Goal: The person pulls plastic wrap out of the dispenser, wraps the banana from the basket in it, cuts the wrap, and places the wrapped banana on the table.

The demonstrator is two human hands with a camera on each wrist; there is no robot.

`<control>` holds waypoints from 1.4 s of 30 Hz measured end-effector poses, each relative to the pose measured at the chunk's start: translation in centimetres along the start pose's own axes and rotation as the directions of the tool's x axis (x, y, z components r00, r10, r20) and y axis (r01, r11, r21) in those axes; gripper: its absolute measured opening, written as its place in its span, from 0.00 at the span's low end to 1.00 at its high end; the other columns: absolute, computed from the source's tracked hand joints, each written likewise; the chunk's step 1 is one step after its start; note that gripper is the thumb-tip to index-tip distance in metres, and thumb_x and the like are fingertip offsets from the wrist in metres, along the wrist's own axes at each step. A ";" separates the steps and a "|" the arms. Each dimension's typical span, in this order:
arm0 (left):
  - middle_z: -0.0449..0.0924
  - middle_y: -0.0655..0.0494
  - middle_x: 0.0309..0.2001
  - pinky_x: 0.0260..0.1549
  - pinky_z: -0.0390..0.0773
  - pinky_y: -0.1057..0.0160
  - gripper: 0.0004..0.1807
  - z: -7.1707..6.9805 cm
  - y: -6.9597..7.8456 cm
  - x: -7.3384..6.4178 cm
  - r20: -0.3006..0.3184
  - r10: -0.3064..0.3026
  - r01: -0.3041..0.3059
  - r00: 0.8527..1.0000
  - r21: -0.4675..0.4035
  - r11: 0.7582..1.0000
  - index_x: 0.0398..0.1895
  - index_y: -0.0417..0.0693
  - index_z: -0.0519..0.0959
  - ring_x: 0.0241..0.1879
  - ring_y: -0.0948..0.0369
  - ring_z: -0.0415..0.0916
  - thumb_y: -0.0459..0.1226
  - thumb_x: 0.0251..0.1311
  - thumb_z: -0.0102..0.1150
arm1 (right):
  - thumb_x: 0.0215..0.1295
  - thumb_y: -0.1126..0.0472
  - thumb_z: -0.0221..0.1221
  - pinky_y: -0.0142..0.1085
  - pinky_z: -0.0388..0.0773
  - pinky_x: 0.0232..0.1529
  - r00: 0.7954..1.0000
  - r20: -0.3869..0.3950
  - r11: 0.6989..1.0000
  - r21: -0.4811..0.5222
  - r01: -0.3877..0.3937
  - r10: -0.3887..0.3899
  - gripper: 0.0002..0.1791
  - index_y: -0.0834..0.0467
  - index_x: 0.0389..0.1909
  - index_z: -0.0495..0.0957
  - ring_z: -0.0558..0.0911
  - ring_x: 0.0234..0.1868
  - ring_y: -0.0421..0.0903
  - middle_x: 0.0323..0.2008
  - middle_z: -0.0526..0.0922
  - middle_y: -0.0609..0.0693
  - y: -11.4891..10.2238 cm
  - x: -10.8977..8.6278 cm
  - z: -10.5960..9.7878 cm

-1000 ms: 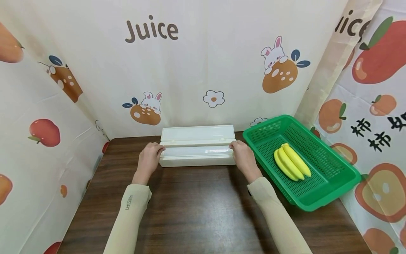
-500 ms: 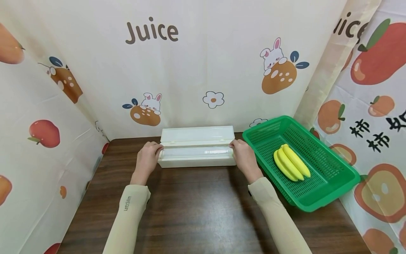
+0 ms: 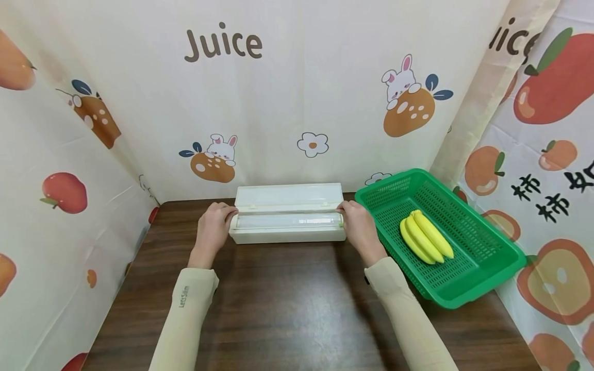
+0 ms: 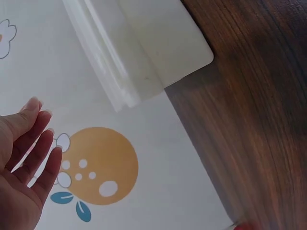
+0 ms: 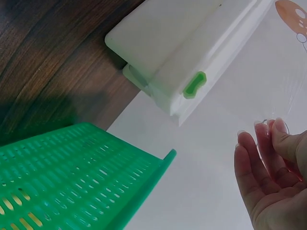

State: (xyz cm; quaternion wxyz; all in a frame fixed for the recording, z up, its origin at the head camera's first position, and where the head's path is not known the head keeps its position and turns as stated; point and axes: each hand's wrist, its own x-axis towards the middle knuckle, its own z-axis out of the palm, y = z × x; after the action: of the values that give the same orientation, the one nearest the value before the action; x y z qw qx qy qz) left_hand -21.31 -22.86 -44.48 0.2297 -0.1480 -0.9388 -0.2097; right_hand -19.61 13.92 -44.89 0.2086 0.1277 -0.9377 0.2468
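Note:
A long white cling film dispenser (image 3: pixel 287 236) lies near the table's back edge, its lid (image 3: pixel 289 193) raised behind it. A shiny roll of cling film (image 3: pixel 287 221) lies along the inside. Over the dispenser's left end, my left hand (image 3: pixel 215 226) pinches with thumb and forefinger. My right hand (image 3: pixel 356 224) pinches likewise over the right end, and faint streaks of clear film (image 5: pixel 288 93) run from its fingertips in the right wrist view. In the left wrist view the hand (image 4: pixel 29 163) is apart from the dispenser's end (image 4: pixel 148 72); film there barely shows.
Right of the dispenser stands a green plastic basket (image 3: pixel 501 281) with a bunch of yellow bananas (image 3: pixel 424 237) inside. A green piece (image 5: pixel 194 85) sits on the dispenser's right end. Printed fabric (image 3: pixel 278 103) hangs behind the dark wooden table (image 3: pixel 287 304).
Both hands have risen slightly toward the lid and the left has drifted a little left, still pinching. More of the dispenser's ends shows. The basket and bananas have stayed put.

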 end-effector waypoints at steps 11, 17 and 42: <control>0.87 0.40 0.37 0.39 0.85 0.42 0.05 -0.9 0.2 0.6 -0.029 0.016 -0.016 0.999 0.010 1.000 0.38 0.33 0.89 0.41 0.42 0.82 0.29 0.65 0.71 | 0.77 0.65 0.61 0.48 0.88 0.41 1.000 0.009 1.000 -0.004 -0.013 0.014 0.08 0.67 0.41 0.85 0.87 0.39 0.59 0.37 0.87 0.61 -0.7 0.7 -0.9; 0.88 0.39 0.39 0.43 0.85 0.42 0.06 -1.6 0.5 0.9 -0.003 0.003 -0.003 1.000 0.012 1.000 0.41 0.33 0.89 0.44 0.42 0.83 0.30 0.67 0.69 | 0.77 0.64 0.61 0.49 0.88 0.41 1.000 0.000 1.000 -0.009 -0.013 0.013 0.09 0.67 0.41 0.85 0.87 0.39 0.59 0.36 0.87 0.61 -0.8 0.9 -1.2; 0.89 0.38 0.41 0.46 0.85 0.42 0.07 -2.9 1.2 0.9 0.004 -0.014 0.014 1.000 0.023 1.000 0.42 0.33 0.89 0.45 0.42 0.84 0.29 0.66 0.70 | 0.78 0.63 0.61 0.49 0.87 0.43 0.999 0.010 0.999 -0.030 -0.038 0.038 0.09 0.66 0.42 0.85 0.87 0.41 0.58 0.38 0.88 0.60 -1.8 0.9 -2.6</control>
State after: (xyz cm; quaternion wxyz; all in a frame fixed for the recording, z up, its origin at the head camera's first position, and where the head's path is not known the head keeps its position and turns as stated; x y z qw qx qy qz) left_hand -20.57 -22.95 -41.27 0.2280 -0.1394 -0.9426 -0.2001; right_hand -18.98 13.63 -41.69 0.2007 0.1082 -0.9446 0.2360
